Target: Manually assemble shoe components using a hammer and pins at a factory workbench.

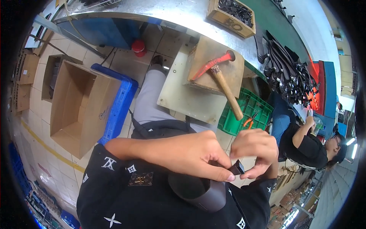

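Close to my body, my left hand (207, 156) pinches a dark, smooth belt (213, 198) between thumb and fingers. The belt curves into a wide loop below that hand. A small, shiny black end piece (238, 168) sticks out past the left thumb. My right hand (256, 149) is curled, its thumb and forefinger closed about this piece from the right. How the piece joins the belt is hidden by the fingers. Beyond my hands, a red-headed hammer (225, 86) with a wooden handle lies on a wooden block (196, 70).
A wooden box (230, 28) of small black parts stands on the metal bench (171, 17). Dark belts with shiny buckles (288, 72) hang at its right. A green crate (228, 118) holds orange-handled pliers (248, 121). An open cardboard box (68, 114) is left; another person (305, 145) sits right.
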`<state>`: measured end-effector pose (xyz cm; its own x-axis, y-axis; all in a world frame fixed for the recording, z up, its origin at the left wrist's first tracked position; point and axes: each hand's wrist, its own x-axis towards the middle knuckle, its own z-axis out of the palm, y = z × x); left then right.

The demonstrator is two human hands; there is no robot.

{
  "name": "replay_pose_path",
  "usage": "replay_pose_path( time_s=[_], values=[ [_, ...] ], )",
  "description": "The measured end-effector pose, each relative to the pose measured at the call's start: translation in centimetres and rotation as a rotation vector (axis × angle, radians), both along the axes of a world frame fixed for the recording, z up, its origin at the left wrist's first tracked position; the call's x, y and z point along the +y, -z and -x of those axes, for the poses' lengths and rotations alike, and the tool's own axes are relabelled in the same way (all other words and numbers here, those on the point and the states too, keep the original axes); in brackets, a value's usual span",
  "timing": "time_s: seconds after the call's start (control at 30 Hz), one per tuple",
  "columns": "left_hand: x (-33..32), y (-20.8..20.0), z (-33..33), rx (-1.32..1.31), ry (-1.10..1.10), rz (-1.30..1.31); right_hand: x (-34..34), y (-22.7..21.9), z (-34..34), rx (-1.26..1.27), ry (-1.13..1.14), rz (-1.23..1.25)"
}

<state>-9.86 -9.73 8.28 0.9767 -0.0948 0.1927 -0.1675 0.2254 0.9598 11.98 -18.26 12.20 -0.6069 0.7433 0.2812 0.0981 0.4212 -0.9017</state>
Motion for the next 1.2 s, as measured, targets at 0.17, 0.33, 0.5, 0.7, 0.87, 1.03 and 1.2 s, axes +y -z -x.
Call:
replay_pose_path(
  time_s=[0.17, 0.33, 0.5, 0.7, 0.87, 1.03, 1.2],
  values=[
    [-0.4, 0.2, -0.1, -0.114, -0.269, -0.067, -1.7, 0.9, 1.5, 0.083, 0.332, -0.02],
    [-0.5, 0.2, -1.2, -0.15, -0.461, -0.227, -2.7, 1.1, 3.8, 0.02, 0.6, -0.063],
    [-1.2, 0.7, -2.3, -0.084, -0.587, -0.454, -3.1, 3.6, 3.3, 0.038, 0.788, -0.178],
    [-2.5, 7.1, -1.7, 0.642, -0.239, 0.591, -3.7, 7.9, 2.2, 0.024, 0.8, 0.176],
    [-1.7, 3.8, -0.2, 0.499, -0.232, 0.818, -7.3, 8.8, 0.7, 0.39, 1.16, 0.244],
    [-2.8, 0.4, -1.2, 0.365, 0.117, 0.39, -8.4, 6.4, 0.4, 0.271, 1.138, -0.061],
    [-2.7, -2.2, -3.2, 0.185, 0.141, 0.032, -8.9, 4.8, 0.8, 0.632, 0.869, -0.028]
  ],
)
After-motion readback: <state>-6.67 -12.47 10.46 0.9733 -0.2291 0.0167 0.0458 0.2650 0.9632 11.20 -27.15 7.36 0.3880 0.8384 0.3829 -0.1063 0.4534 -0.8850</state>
